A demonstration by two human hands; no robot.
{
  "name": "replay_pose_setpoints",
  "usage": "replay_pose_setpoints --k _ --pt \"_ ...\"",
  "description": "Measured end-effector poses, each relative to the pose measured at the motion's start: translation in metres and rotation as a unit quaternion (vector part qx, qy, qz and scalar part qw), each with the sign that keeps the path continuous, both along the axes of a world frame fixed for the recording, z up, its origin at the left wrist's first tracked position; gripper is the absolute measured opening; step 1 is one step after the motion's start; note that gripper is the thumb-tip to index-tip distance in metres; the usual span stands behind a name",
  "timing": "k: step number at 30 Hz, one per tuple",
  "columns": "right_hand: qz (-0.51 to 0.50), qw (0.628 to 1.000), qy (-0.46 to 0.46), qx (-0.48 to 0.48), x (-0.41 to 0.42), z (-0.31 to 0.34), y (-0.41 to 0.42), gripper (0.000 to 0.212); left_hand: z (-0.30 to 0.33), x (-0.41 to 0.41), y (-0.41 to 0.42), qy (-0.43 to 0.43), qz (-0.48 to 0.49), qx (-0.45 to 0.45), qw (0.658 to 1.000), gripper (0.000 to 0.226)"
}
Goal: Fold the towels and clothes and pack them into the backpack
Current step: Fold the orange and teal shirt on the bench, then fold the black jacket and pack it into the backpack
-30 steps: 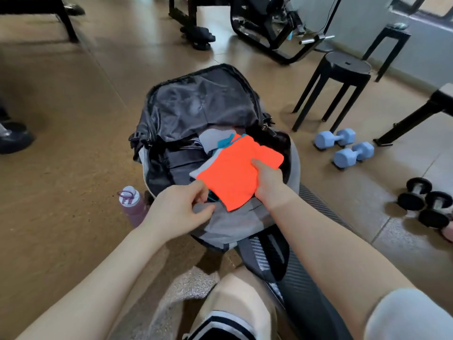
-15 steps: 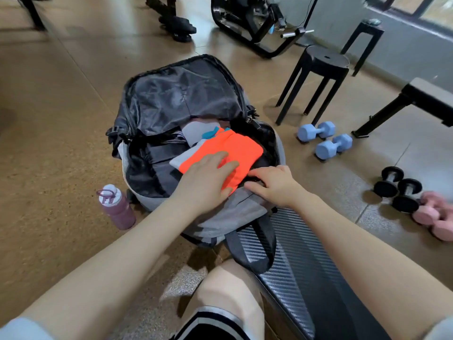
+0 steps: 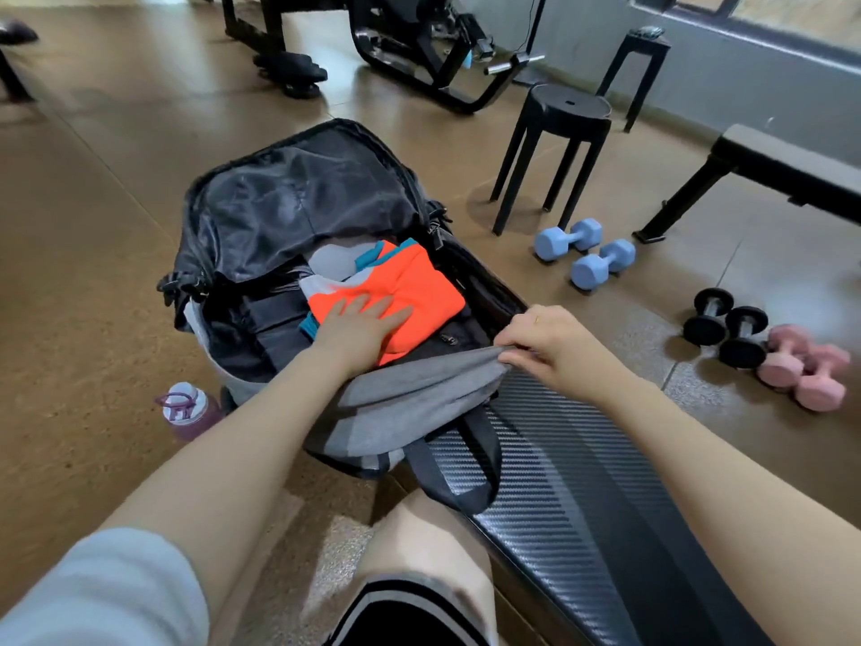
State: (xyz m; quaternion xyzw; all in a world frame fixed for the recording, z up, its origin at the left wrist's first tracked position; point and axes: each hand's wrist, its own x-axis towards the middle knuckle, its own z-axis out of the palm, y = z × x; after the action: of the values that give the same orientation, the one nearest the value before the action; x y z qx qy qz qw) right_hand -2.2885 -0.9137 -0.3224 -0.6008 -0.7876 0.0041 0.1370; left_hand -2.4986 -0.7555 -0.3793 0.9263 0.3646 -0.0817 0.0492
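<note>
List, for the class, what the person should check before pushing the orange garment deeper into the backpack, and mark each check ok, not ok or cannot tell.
1. Backpack fully unzipped, lid folded back: ok.
2. Orange garment folded and lying inside the opening: ok.
3. Left hand flat on the garment, ready to press: ok.
4. Right hand pinching the grey front edge to hold the mouth open: ok.
5. Room left under the clothes: cannot tell, the pile hides the bottom.
6. Water bottle clear of the bag: not ok, it stands right against the bag's left side.
</note>
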Motion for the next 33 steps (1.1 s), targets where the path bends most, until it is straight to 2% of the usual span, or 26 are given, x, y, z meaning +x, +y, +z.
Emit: replay_pose_setpoints --k 3,5,7,9,10,12,15,18,21,24,27,31,33 --pt "-0.04 0.998 0.049 0.017 -0.006 -0.003 -0.013 0.026 0.01 0.001 0.006 0.022 -0.005 -0.062 0.998 0.063" --pt "-0.081 0.995 0.047 0.037 -0.013 -0.015 -0.022 0.032 0.029 0.005 -0.002 -0.015 -0.025 -0.076 0.997 0.056" --pt "-0.114 0.991 0.048 0.04 -0.02 -0.023 -0.034 0.043 0.05 0.016 -0.027 -0.167 -0.051 -0.054 0.983 0.041" --pt "-0.141 0.986 0.071 0.061 -0.027 -0.026 -0.054 0.05 0.068 0.029 -0.066 -0.318 -0.065 -0.046 0.945 0.035" --pt "-0.157 0.981 0.084 0.074 -0.03 -0.026 -0.068 0.048 0.074 0.035 -0.087 -0.361 -0.084 -0.06 0.927 0.035" --pt "-0.196 0.972 0.1 0.077 -0.029 -0.03 -0.104 0.042 0.077 0.052 -0.126 -0.379 -0.145 -0.109 0.907 0.034" --pt "-0.292 0.946 0.126 0.063 -0.021 -0.04 -0.173 0.034 0.067 0.089 -0.178 -0.344 -0.229 -0.178 0.893 0.033" --pt "-0.43 0.885 0.168 0.061 -0.015 -0.04 -0.25 0.022 0.058 0.128 -0.237 -0.304 -0.297 -0.231 0.875 0.032" --pt "-0.526 0.827 0.195 0.015 -0.009 -0.035 -0.322 0.015 0.045 0.17 -0.301 -0.272 -0.338 -0.272 0.859 0.029" --pt "-0.6 0.772 0.202 0.051 0.002 -0.035 -0.399 0.014 0.032 0.208 -0.379 -0.233 -0.41 -0.284 0.835 0.029" --pt "-0.677 0.688 0.246 0.089 0.014 -0.041 -0.486 0.01 0.022 0.238 -0.468 -0.194 -0.478 -0.292 0.805 0.03" --pt "-0.736 0.585 0.315 0.134 0.037 -0.054 -0.599 0.015 0.011 0.272 -0.576 -0.143 -0.541 -0.282 0.779 0.031" --pt "-0.773 0.519 0.337 0.142 0.051 -0.074 -0.655 0.019 0.007 0.287 -0.621 -0.121 -0.564 -0.273 0.77 0.031"
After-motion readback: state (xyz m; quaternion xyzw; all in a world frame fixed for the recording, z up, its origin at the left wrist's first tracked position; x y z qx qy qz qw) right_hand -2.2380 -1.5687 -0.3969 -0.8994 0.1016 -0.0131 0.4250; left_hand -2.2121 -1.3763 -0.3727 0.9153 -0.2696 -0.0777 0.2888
